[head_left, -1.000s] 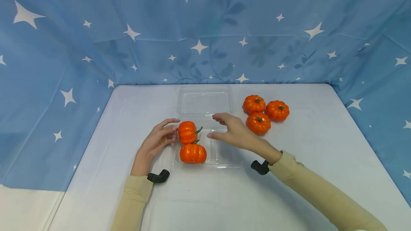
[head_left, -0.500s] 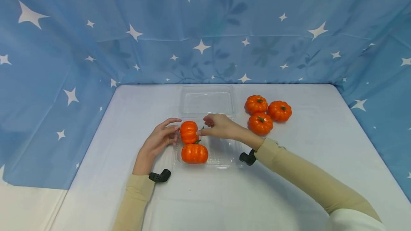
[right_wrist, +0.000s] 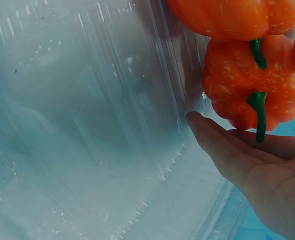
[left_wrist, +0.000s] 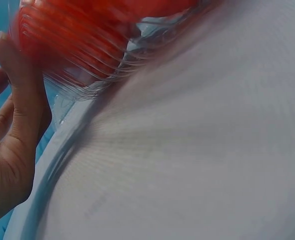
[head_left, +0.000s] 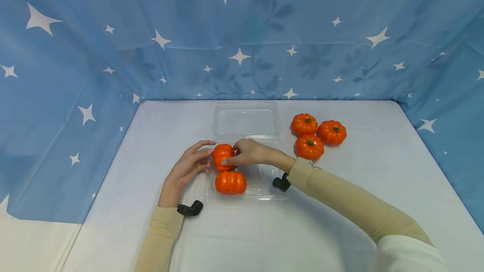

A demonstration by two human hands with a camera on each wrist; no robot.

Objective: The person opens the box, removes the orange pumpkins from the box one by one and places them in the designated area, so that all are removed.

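Observation:
In the head view, two small orange pumpkins lie on their sides in the left part of a clear plastic clamshell box [head_left: 264, 184]. My right hand [head_left: 251, 153] holds the farther pumpkin [head_left: 222, 157], thumb across its near side and fingers behind it. The right wrist view shows that pumpkin [right_wrist: 227, 85] with its green stem beside my fingers. The nearer pumpkin [head_left: 230, 182] rests against it. My left hand [head_left: 190, 165] is at the box's left side, fingers loosely bent; in the left wrist view its thumb [left_wrist: 25, 80] touches the clear ribbed wall [left_wrist: 95, 65].
The box's lid [head_left: 246, 121] lies opened flat toward the back. Three more pumpkins sit upright in a cluster at the right, among them a front one [head_left: 309, 147] near the right forearm. A blue star-patterned curtain [head_left: 189, 20] closes off the table's back edge.
My right hand has moved left and down from above the box's right part onto the farther pumpkin and closed around it. The left hand stays at the box's side; the head view has shifted slightly.

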